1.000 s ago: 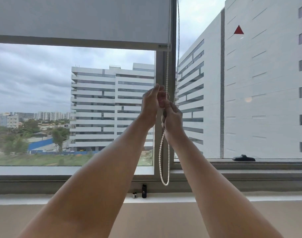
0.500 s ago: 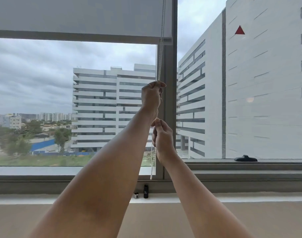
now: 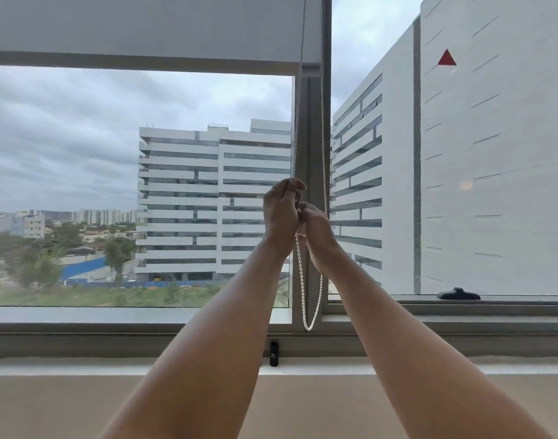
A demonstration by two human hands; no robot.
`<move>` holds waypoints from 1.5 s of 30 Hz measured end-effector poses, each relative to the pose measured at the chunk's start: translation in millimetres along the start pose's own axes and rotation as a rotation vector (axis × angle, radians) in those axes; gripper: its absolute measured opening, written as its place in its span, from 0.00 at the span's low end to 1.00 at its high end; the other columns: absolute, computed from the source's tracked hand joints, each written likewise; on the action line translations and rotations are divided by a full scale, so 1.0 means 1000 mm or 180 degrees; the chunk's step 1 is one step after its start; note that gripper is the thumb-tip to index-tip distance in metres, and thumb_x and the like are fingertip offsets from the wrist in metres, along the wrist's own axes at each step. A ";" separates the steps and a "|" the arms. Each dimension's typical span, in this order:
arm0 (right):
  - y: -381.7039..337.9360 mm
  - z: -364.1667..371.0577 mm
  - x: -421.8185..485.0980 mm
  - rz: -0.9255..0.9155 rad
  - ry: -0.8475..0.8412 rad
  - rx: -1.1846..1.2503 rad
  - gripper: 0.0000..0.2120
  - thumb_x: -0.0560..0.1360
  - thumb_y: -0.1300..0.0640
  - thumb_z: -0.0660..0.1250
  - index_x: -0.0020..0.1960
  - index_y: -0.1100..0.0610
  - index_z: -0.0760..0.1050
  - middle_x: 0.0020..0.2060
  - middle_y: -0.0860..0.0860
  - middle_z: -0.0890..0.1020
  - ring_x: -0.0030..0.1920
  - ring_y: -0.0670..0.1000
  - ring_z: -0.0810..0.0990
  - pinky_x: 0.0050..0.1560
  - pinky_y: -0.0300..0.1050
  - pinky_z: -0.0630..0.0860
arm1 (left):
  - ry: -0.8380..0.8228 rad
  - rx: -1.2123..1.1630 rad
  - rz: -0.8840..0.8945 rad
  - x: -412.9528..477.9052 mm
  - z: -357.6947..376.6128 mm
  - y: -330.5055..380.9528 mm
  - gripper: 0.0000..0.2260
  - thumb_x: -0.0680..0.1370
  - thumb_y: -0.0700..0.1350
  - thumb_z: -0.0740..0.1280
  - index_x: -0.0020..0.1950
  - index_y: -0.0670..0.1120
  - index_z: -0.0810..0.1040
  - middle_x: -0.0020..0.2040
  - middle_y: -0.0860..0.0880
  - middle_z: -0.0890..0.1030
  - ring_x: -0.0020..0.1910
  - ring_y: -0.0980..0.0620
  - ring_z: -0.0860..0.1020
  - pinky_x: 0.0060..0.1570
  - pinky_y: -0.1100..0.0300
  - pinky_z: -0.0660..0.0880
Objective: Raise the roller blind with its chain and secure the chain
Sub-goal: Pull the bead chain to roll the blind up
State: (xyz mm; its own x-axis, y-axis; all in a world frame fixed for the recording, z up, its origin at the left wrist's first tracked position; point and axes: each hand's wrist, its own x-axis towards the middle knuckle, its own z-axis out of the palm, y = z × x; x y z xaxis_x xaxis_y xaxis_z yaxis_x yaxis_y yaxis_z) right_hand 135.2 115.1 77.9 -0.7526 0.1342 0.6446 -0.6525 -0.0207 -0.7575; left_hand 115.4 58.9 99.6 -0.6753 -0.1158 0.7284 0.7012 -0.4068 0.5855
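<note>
Two hands were raised together just right of the picture's middle, in front of the upright window frame (image 3: pixel 314 185). The left hand (image 3: pixel 281 213) sat a little higher, at about ten o'clock from the right hand (image 3: pixel 315 231), and the two were touching. The left fingers were curled shut around the near strand of the chain (image 3: pixel 300 270), which ran straight up from that fist toward twelve o'clock and passed in front of the blind (image 3: pixel 151 26). The right fingers were folded in around the same strand just beneath; I could not tell exactly how many of them pinched it. Stacking the hands like that looked sensible for a hand-over-hand pull, one gripping while the other takes a fresh hold.

The far strand hung free at about one o'clock from the hands, beside the frame, and the loop's bottom dangled at six o'clock, just above the lower rail. The blind's bottom bar sat high, near the top of the glass, so most of the pane was uncovered; I judged the raising nearly done. A small dark bottle (image 3: pixel 274 353) stood on the sill (image 3: pixel 81 369) below the loop. No hook or cleat for the chain could be made out, so securing it remained to do.
</note>
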 end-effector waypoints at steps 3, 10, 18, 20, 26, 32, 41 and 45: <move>-0.010 -0.006 0.006 -0.0043 0.0182 -0.0037 0.13 0.72 0.70 0.53 0.46 0.59 0.74 0.34 0.50 0.76 0.36 0.46 0.74 0.39 0.41 0.69 | -0.0140 -0.0068 -0.0014 -0.005 -0.010 -0.008 0.15 0.78 0.35 0.56 0.34 0.45 0.76 0.22 0.56 0.73 0.21 0.62 0.68 0.24 0.69 0.65; -0.049 0.003 0.025 -0.0196 0.0156 0.0189 0.11 0.77 0.63 0.54 0.41 0.55 0.73 0.39 0.50 0.79 0.41 0.47 0.77 0.43 0.43 0.70 | -0.0202 -0.0103 -0.0273 -0.038 -0.023 -0.042 0.15 0.80 0.40 0.57 0.35 0.47 0.75 0.20 0.58 0.68 0.20 0.61 0.63 0.21 0.71 0.60; -0.041 0.005 0.025 -0.0279 0.0355 0.0351 0.13 0.80 0.57 0.56 0.41 0.55 0.76 0.28 0.49 0.67 0.22 0.42 0.63 0.23 0.34 0.60 | -0.0527 -0.0312 -0.0511 -0.072 -0.025 -0.067 0.15 0.80 0.40 0.57 0.35 0.47 0.75 0.21 0.58 0.68 0.20 0.61 0.62 0.22 0.71 0.61; -0.037 0.004 0.023 -0.0445 0.0452 0.0508 0.14 0.79 0.58 0.57 0.38 0.54 0.77 0.25 0.48 0.66 0.23 0.43 0.61 0.22 0.34 0.58 | -0.0673 -0.0186 -0.0528 -0.071 -0.025 -0.065 0.15 0.80 0.40 0.56 0.35 0.47 0.75 0.20 0.57 0.67 0.21 0.61 0.63 0.23 0.71 0.61; -0.036 0.010 0.018 -0.0609 0.0316 0.0582 0.15 0.79 0.58 0.58 0.37 0.53 0.77 0.20 0.42 0.67 0.21 0.41 0.61 0.20 0.34 0.58 | -0.1165 -0.0232 -0.0744 -0.054 -0.033 -0.050 0.16 0.79 0.37 0.55 0.35 0.47 0.75 0.25 0.54 0.72 0.26 0.57 0.66 0.29 0.65 0.63; -0.020 0.001 0.011 -0.0609 0.0271 0.0530 0.15 0.79 0.60 0.57 0.37 0.54 0.77 0.20 0.43 0.69 0.20 0.41 0.63 0.20 0.33 0.60 | -0.1129 -0.0495 -0.0513 -0.016 -0.028 -0.006 0.13 0.73 0.39 0.51 0.45 0.43 0.75 0.38 0.48 0.78 0.42 0.52 0.75 0.47 0.57 0.70; 0.022 0.006 -0.023 -0.0264 0.0170 0.0397 0.16 0.79 0.58 0.56 0.37 0.52 0.77 0.19 0.42 0.66 0.20 0.41 0.59 0.20 0.33 0.57 | -0.0759 -0.0129 -0.0603 0.028 0.014 0.050 0.09 0.81 0.43 0.54 0.44 0.44 0.71 0.40 0.45 0.77 0.39 0.50 0.77 0.44 0.59 0.72; 0.038 0.008 -0.039 -0.0218 0.0069 0.0346 0.15 0.80 0.58 0.56 0.38 0.53 0.76 0.20 0.42 0.65 0.21 0.41 0.59 0.21 0.34 0.57 | -0.0479 0.0305 -0.0576 0.030 0.018 0.052 0.13 0.81 0.46 0.56 0.41 0.44 0.76 0.27 0.50 0.72 0.23 0.56 0.68 0.26 0.64 0.63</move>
State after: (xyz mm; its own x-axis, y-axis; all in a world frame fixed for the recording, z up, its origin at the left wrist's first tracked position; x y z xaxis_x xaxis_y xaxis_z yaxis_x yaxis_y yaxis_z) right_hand 139.1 101.3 25.2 -0.7046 0.1603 0.6912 -0.7089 -0.1180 -0.6953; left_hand 135.8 50.7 158.7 -0.7552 0.0902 0.6492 0.5954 -0.3200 0.7370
